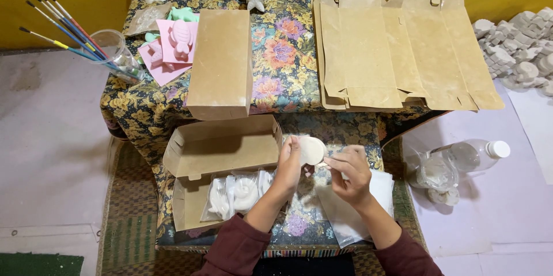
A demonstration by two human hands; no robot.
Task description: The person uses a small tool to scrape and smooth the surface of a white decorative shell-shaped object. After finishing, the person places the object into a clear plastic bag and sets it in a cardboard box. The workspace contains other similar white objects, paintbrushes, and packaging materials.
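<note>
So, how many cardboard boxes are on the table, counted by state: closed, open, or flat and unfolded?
Closed cardboard box: 1
Open cardboard box: 1
Flat box blanks: a overlapping stack, at least 2, exact count unclear
Total: at least 4

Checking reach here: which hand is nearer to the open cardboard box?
Left. The left hand, holding a round white cast, is right beside the open cardboard box; the right hand is farther off.

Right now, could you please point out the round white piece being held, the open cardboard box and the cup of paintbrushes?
round white piece (313, 150), head view, on its flat face beside the left hand (290, 167).
open cardboard box (222, 148), head view, on its raised lid flap.
cup of paintbrushes (117, 51), head view, on the clear cup wall.
</note>
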